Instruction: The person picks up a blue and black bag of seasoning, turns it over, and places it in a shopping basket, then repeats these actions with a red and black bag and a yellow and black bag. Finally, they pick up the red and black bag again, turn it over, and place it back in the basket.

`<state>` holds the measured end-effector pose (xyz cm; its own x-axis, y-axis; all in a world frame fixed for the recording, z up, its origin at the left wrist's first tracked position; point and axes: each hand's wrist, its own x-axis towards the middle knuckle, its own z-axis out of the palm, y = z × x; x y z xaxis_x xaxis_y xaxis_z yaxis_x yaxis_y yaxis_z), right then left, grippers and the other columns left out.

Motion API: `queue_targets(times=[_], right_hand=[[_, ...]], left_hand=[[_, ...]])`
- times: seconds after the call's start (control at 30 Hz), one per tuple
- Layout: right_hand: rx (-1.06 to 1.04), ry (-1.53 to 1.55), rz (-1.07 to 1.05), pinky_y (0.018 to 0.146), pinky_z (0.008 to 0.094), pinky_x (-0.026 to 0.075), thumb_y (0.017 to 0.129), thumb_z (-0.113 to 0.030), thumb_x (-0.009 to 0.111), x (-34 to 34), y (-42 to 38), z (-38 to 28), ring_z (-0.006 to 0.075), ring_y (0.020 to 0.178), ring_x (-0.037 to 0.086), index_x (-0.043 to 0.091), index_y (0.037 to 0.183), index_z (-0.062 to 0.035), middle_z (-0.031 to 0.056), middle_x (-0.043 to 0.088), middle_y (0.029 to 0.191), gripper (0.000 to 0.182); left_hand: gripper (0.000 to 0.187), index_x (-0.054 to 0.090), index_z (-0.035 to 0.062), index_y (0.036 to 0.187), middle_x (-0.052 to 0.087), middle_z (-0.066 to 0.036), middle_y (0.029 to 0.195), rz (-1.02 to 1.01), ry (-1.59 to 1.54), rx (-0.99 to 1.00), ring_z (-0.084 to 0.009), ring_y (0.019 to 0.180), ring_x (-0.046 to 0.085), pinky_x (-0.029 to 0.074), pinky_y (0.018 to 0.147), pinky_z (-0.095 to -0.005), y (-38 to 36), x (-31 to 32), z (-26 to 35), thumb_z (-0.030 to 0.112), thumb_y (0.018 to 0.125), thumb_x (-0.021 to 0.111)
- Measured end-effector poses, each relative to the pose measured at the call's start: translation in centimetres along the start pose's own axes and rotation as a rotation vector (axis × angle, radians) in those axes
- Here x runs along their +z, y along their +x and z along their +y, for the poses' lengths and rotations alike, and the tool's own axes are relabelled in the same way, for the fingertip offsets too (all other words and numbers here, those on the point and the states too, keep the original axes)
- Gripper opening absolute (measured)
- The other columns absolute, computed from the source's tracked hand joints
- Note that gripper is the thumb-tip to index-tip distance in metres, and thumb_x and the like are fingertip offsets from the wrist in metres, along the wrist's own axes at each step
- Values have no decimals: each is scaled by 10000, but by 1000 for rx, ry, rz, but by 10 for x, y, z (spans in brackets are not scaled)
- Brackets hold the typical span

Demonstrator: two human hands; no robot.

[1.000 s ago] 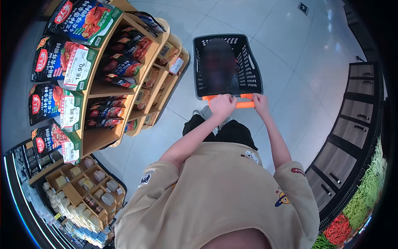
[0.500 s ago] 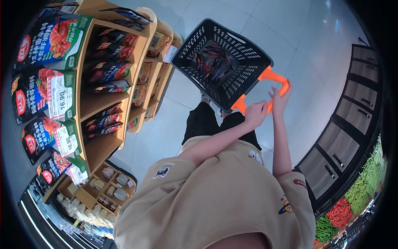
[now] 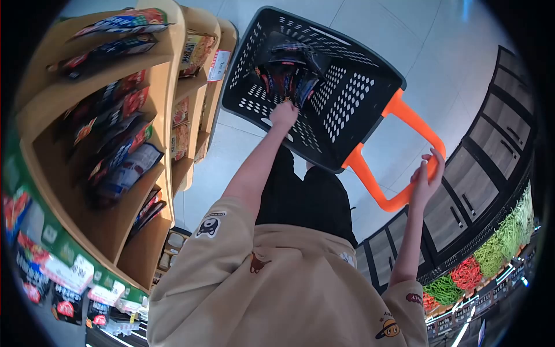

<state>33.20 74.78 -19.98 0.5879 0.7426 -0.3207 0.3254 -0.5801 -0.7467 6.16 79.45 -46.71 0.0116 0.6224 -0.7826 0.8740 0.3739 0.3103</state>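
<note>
A black shopping basket (image 3: 352, 110) with perforated sides stands tilted in front of my legs. My right hand (image 3: 426, 176) is curled round its orange handle (image 3: 370, 176), at the outer end. My left hand (image 3: 284, 114) reaches over the near rim and is closed on the edge of a dark packet (image 3: 283, 81). Several dark, glossy packets with red and blue print lie bunched together there inside the basket. Which of them the fingers pinch is partly hidden.
Left of me stands a curved wooden shelf (image 3: 165, 115) with packets (image 3: 130, 168) lying on its boards and price tags along the edge. Dark drawer cabinets (image 3: 483, 168) curve along the right, below red peppers (image 3: 465, 273) and green vegetables (image 3: 491, 257). Pale floor tiles (image 3: 370, 17) lie ahead.
My left hand has left the handle and gone into the basket, onto the packets. My right hand and the handle have shifted right and down. The left shelf is nearer.
</note>
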Motion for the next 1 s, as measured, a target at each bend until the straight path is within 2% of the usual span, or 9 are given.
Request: queue_targets(times=[0.1,0.23,0.3,0.33,0.57,0.67,0.77,0.87,1.0], right_hand=[[2,-23,54,370,157,295,779,45,393,2,2,7,45,414,369,423,1057,-43,62,472,858,293],[51,-7,130,333,155,245,778,28,414,8,3,10,29,394,332,405,1061,-45,67,475,859,292],[54,-49,149,325,148,226,778,26,414,5,4,16,27,390,321,397,1066,-47,73,471,866,297],[66,-65,174,324,146,220,778,24,415,9,5,14,27,388,317,396,1059,-47,78,467,872,291],[104,-213,208,320,150,220,768,39,371,20,8,10,35,370,298,362,1047,-46,107,423,875,292],[107,-197,195,323,149,224,768,40,363,15,6,12,37,366,295,361,1054,-47,110,421,876,299],[58,-125,188,330,142,227,764,44,370,12,6,15,38,367,298,364,1067,-45,116,435,893,316],[120,-65,227,336,144,241,755,45,416,13,5,10,36,375,317,378,1069,-45,113,472,883,329],[46,8,107,348,153,276,777,38,411,4,3,10,38,394,349,415,1045,-41,62,466,839,279]], left_hand=[[238,586,114,855,599,-107,819,-21,157,-82,-262,798,577,464,675,-378,51,13,-21,290,729,488],[340,570,100,887,598,-106,849,-57,244,-110,-247,803,580,472,667,-361,96,33,-28,392,721,517],[412,552,90,932,595,-116,866,-171,270,-104,-250,813,579,472,676,-358,114,46,-33,432,702,533],[442,553,74,941,592,-129,871,-140,286,-48,-255,819,579,474,678,-348,120,55,-34,435,685,548],[273,619,78,833,599,-121,870,-191,415,-95,-238,821,584,471,687,-333,155,105,-48,297,736,488],[246,627,81,821,602,-114,868,-180,421,-6,-237,821,584,470,688,-338,149,106,-47,240,746,455],[269,619,63,833,598,-125,867,-158,351,-43,-260,822,579,466,694,-347,138,91,-33,250,744,447],[317,608,43,831,589,-138,881,-88,151,-137,-271,845,564,445,732,-360,112,65,-15,284,760,414],[338,598,34,846,579,-167,878,-2,21,-156,-295,845,556,439,739,-369,66,31,-2,304,763,411]])
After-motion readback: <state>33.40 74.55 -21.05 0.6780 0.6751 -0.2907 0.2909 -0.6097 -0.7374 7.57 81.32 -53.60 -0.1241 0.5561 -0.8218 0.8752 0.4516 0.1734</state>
